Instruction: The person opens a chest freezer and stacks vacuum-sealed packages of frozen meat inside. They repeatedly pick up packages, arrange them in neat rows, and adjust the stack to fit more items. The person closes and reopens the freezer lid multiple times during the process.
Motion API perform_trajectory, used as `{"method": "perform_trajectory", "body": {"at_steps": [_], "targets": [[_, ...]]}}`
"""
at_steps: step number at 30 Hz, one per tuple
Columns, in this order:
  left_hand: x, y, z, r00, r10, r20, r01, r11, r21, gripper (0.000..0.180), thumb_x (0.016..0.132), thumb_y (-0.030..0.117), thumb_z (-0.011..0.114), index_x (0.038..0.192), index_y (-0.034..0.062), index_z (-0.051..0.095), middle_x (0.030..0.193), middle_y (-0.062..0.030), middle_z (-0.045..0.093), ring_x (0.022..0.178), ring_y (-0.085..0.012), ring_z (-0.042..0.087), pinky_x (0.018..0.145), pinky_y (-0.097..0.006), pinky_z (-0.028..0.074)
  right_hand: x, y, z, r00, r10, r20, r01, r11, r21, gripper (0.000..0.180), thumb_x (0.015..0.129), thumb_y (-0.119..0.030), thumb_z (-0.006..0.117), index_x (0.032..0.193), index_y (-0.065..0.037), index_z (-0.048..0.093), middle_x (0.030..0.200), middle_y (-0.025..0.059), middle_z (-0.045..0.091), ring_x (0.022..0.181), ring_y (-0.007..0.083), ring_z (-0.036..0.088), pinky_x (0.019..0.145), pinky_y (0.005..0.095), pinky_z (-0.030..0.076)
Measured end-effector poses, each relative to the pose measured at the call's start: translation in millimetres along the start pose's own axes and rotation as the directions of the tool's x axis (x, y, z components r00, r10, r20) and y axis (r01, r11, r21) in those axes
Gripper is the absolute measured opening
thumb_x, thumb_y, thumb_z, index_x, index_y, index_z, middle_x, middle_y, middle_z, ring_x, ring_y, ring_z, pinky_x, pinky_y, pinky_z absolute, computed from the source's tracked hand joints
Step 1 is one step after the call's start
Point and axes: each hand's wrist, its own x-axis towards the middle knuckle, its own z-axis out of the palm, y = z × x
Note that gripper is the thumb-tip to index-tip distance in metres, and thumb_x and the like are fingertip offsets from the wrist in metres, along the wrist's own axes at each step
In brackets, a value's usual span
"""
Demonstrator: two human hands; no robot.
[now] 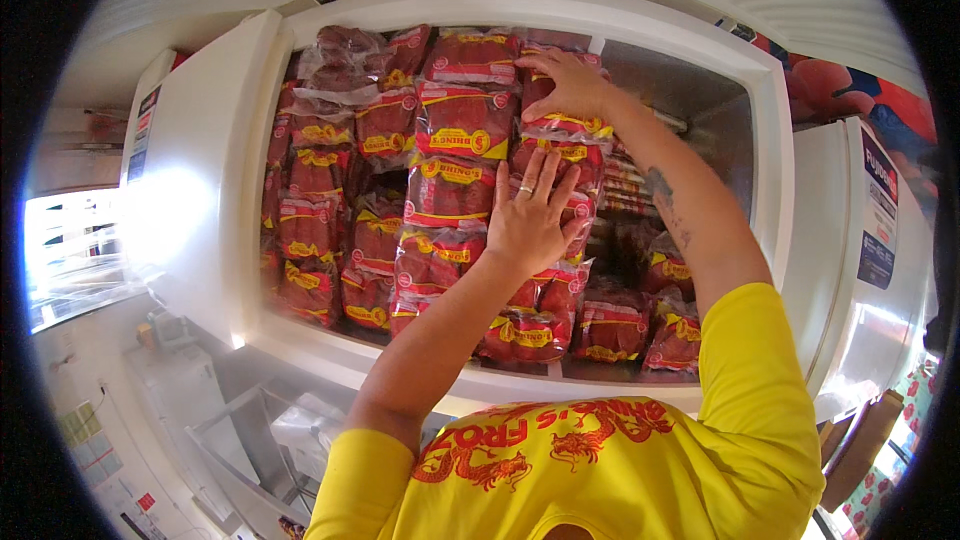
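Note:
A white chest freezer (772, 180) lies before me, holding stacked clear plastic packs of dark red food (461, 120) with red and yellow labels. My left hand (535, 218), a ring on one finger, lies with fingers spread on top of packs in a column right of the middle. Farther back in that column, my right hand (572, 88) rests on a pack near the far wall, thumb and fingers apart. Both hands are open, palms down. My right hand hides much of the pack beneath it.
Lower packs (612, 325) sit at the near right, beside a deeper part of the freezer with stacked goods (625, 185). Left and right stand other white appliances (195, 180) (870, 230). A metal-framed rack (250, 440) is at the lower left.

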Motion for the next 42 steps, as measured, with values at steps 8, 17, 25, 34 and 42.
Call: {"method": "perform_trajectory", "body": {"at_steps": [8, 17, 25, 34, 42], "targets": [[11.6, 4.4, -18.0, 0.994, -0.034, 0.102, 0.037, 0.999, -0.024, 0.062, 0.091, 0.046, 0.052, 0.143, 0.0157, 0.041, 0.152, -0.0121, 0.031, 0.143, -0.0278, 0.025, 0.113, -0.062, 0.014, -14.1, 10.5, 42.9, 0.899, -0.064, -0.433, 0.104, 0.992, 0.069, 0.093, 0.07, -0.037, 0.082, 0.147, -0.015, 0.035, 0.14, 0.0183, 0.048, 0.13, 0.0343, 0.044, 0.109, 0.0445, 0.034], [102.2, -23.0, -17.0, 0.956, -0.016, -0.292, -0.019, 0.993, -0.116, 0.051, 0.095, 0.027, 0.048, 0.14, 0.005, 0.042, 0.147, -0.0182, 0.038, 0.14, -0.0322, 0.03, 0.113, -0.049, 0.026, -52.0, 52.1, 62.4, 0.777, 0.214, -0.593, 0.138, 0.86, 0.491, 0.071, 0.09, -0.018, 0.066, 0.15, -0.009, 0.028, 0.148, 0.015, 0.037, 0.138, 0.0258, 0.033, 0.11, 0.0385, 0.034], [106.1, -29.1, 22.8, 0.989, -0.043, -0.143, 0.046, 0.999, 0.021, 0.062, 0.1, 0.047, 0.032, 0.149, 0.0096, 0.032, 0.157, -0.0128, 0.025, 0.146, -0.0291, 0.019, 0.119, -0.046, 0.01, -58.4, 69.0, 108.2, 0.855, 0.18, -0.487, 0.201, 0.749, 0.631, 0.069, 0.1, -0.021, 0.049, 0.155, -0.019, 0.006, 0.16, 0.0128, 0.009, 0.147, 0.0284, 0.01, 0.118, 0.0402, 0.018], [115.6, -31.6, 11.0, 0.998, -0.039, 0.048, 0.036, 0.998, 0.057, 0.068, 0.098, 0.052, 0.035, 0.151, 0.0104, 0.027, 0.157, -0.0134, 0.024, 0.146, -0.0301, 0.019, 0.118, -0.048, 0.013, -190.3, 94.0, 36.9, 0.804, 0.543, 0.242, -0.594, 0.742, 0.31, 0.062, 0.082, -0.029, 0.071, 0.136, -0.009, 0.048, 0.135, 0.0195, 0.051, 0.121, 0.0324, 0.052, 0.099, 0.0406, 0.043], [109.3, -61.6, 12.0, 0.998, 0.06, 0.031, -0.051, 0.969, -0.241, 0.073, 0.095, 0.049, 0.049, 0.151, 0.0076, 0.026, 0.157, -0.0172, 0.022, 0.145, -0.0351, 0.018, 0.118, -0.047, 0.018, -283.8, 76.4, 71.4, 0.803, 0.504, 0.319, -0.467, 0.864, -0.19, 0.071, 0.066, -0.041, 0.08, 0.125, -0.009, 0.057, 0.109, 0.0203, 0.066, 0.104, 0.0359, 0.063, 0.089, 0.0451, 0.049]]}}
